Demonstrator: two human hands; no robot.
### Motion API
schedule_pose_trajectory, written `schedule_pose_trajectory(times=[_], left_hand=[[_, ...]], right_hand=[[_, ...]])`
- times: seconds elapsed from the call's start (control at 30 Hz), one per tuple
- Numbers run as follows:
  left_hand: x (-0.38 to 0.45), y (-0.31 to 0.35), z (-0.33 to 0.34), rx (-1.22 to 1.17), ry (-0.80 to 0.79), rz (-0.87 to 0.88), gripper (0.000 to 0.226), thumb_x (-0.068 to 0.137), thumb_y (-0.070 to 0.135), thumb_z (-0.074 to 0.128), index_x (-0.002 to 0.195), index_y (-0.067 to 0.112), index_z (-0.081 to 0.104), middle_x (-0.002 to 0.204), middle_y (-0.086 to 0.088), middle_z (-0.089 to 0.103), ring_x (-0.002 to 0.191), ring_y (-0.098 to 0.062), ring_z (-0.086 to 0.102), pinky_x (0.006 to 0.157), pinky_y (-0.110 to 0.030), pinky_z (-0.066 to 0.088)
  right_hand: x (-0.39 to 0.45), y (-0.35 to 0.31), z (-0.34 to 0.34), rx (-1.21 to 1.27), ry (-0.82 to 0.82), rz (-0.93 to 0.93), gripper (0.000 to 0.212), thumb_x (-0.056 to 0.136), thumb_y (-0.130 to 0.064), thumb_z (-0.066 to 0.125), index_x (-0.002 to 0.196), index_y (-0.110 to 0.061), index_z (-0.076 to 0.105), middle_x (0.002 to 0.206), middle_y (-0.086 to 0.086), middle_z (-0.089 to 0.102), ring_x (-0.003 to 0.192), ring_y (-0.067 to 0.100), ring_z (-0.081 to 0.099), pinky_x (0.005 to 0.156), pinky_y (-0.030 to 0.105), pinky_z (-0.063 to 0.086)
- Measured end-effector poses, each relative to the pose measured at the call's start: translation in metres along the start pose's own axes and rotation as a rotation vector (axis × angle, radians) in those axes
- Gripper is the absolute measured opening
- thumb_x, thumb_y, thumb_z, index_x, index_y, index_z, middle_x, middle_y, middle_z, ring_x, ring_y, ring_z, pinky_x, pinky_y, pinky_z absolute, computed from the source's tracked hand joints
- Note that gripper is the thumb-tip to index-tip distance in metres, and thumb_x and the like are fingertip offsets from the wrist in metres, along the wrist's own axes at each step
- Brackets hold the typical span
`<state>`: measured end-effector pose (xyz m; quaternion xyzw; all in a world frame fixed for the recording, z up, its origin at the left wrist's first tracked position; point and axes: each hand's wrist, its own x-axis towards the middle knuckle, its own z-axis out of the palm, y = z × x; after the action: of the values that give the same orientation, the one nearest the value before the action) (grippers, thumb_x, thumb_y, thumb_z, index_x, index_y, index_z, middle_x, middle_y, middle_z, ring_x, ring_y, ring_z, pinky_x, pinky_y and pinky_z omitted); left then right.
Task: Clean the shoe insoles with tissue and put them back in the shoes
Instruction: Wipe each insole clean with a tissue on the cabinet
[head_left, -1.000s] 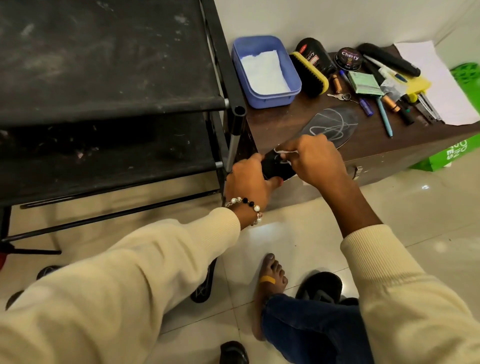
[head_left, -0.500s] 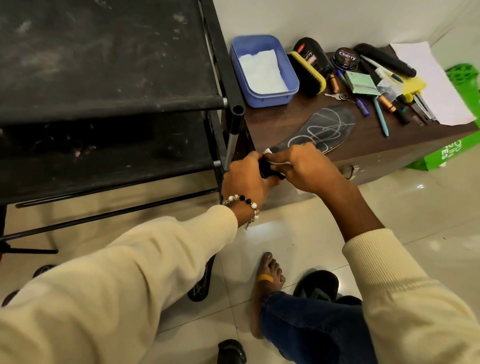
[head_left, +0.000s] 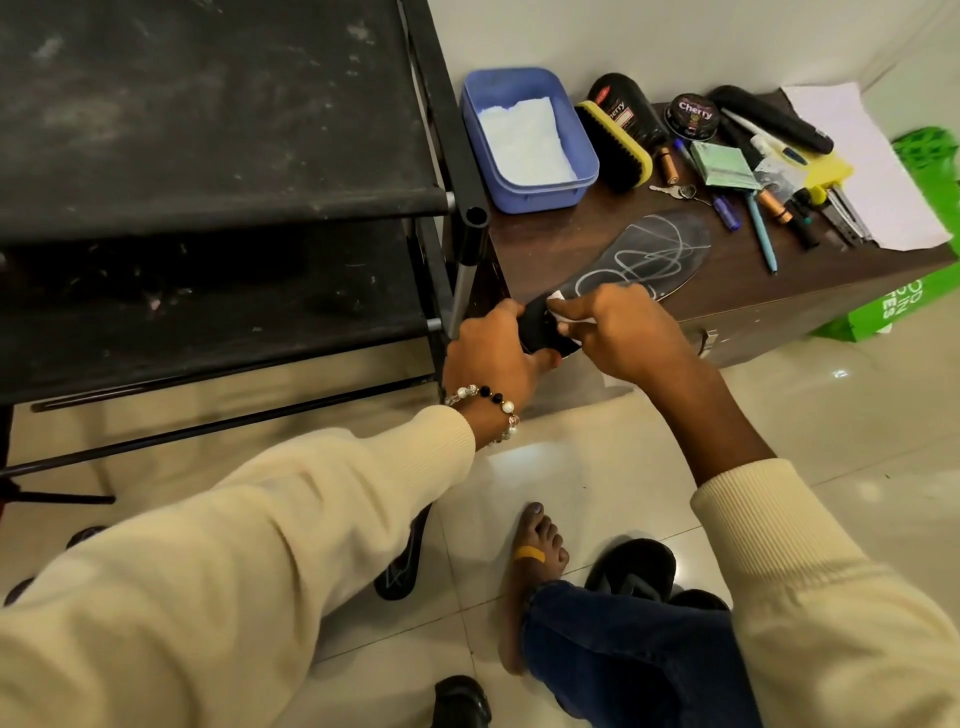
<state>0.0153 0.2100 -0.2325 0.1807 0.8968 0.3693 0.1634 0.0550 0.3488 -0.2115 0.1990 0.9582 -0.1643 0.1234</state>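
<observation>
Brown cabinet top (head_left: 571, 244), black insole (head_left: 649, 254) with white scribbles, left hand (head_left: 493, 353) gripping heel, right hand (head_left: 618, 332) pinching tissue (head_left: 558, 296)

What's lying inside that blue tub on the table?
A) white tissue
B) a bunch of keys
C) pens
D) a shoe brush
A: the blue tub holds only white tissue; the brush, keys and pens lie outside it on the table.

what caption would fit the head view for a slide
Left hand holds the black insole at its heel on the wooden table while the right hand wipes it with tissue.
</observation>
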Motion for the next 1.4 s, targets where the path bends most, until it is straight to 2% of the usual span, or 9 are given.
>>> schedule_pose_trajectory(times=[0.37,0.5,0.63,0.77,0.9,1.03,1.17,1.3,1.4], left_hand=[[0.001,-0.002,0.000,0.012,0.007,0.015,0.055,0.077,0.046,0.074,0.123,0.021,0.056,0.102,-0.003,0.068,0.089,-0.021,0.066,0.072,-0.034,0.056],[0.001,-0.002,0.000,0.041,0.011,0.027,0.055,0.078,0.044,0.074,0.123,0.020,0.056,0.105,-0.003,0.067,0.091,-0.021,0.065,0.072,-0.030,0.054],[0.001,-0.001,0.001,0.065,0.009,0.032,0.054,0.078,0.048,0.073,0.121,0.020,0.056,0.102,-0.004,0.067,0.090,-0.022,0.066,0.071,-0.032,0.055],[0.002,-0.002,0.001,0.112,0.010,0.041,0.055,0.079,0.046,0.072,0.124,0.020,0.055,0.107,-0.004,0.066,0.095,-0.023,0.064,0.071,-0.030,0.051],[0.002,-0.002,0.001,0.105,0.000,0.048,0.054,0.079,0.048,0.071,0.123,0.019,0.055,0.106,-0.005,0.066,0.094,-0.023,0.065,0.074,-0.033,0.056],[0.003,-0.002,0.000,0.134,-0.006,0.050,0.056,0.080,0.046,0.071,0.126,0.020,0.053,0.110,-0.005,0.065,0.097,-0.024,0.064,0.075,-0.032,0.053],[0.002,-0.002,0.000,0.125,-0.007,0.054,0.055,0.080,0.048,0.072,0.123,0.019,0.054,0.105,-0.005,0.066,0.092,-0.023,0.065,0.075,-0.035,0.057],[0.003,-0.002,0.001,0.158,-0.004,0.057,0.057,0.080,0.048,0.071,0.124,0.018,0.053,0.105,-0.006,0.065,0.092,-0.025,0.065,0.075,-0.039,0.057],[0.003,-0.003,0.001,0.176,-0.014,0.069,0.056,0.080,0.050,0.069,0.124,0.018,0.053,0.105,-0.007,0.065,0.092,-0.026,0.065,0.075,-0.040,0.057]], right_hand=[[-0.006,-0.005,-0.006,-0.007,-0.092,-0.098,0.031,0.095,-0.029,0.055,0.124,-0.037,0.061,0.111,0.012,0.064,0.094,0.030,0.060,0.085,0.045,0.052],[-0.005,0.001,-0.011,-0.026,-0.014,0.010,0.032,0.096,-0.031,0.052,0.128,-0.033,0.060,0.115,0.014,0.062,0.097,0.030,0.059,0.086,0.044,0.051],[-0.011,-0.004,-0.010,-0.032,-0.132,-0.134,0.031,0.095,-0.024,0.056,0.124,-0.030,0.062,0.114,0.009,0.065,0.097,0.026,0.061,0.087,0.039,0.050],[-0.010,0.005,-0.012,-0.056,-0.026,-0.001,0.032,0.096,-0.030,0.052,0.127,-0.029,0.061,0.113,0.011,0.062,0.092,0.025,0.057,0.082,0.039,0.048],[-0.014,-0.001,-0.010,-0.034,-0.137,-0.135,0.030,0.095,-0.024,0.056,0.124,-0.030,0.063,0.115,0.008,0.066,0.098,0.027,0.061,0.084,0.035,0.050],[-0.013,0.008,-0.015,-0.045,-0.035,0.008,0.031,0.096,-0.033,0.051,0.124,-0.030,0.063,0.115,0.013,0.063,0.095,0.030,0.059,0.084,0.040,0.049],[-0.018,-0.001,-0.010,-0.055,-0.145,-0.127,0.030,0.096,-0.026,0.054,0.124,-0.030,0.063,0.115,0.009,0.066,0.097,0.027,0.061,0.086,0.039,0.051],[-0.016,0.009,-0.013,-0.050,-0.053,0.039,0.033,0.095,-0.033,0.054,0.126,-0.027,0.061,0.116,0.011,0.063,0.097,0.029,0.059,0.084,0.039,0.050],[-0.019,0.005,-0.010,-0.021,-0.130,-0.047,0.032,0.095,-0.028,0.056,0.126,-0.029,0.061,0.115,0.010,0.065,0.097,0.025,0.060,0.088,0.040,0.051]])
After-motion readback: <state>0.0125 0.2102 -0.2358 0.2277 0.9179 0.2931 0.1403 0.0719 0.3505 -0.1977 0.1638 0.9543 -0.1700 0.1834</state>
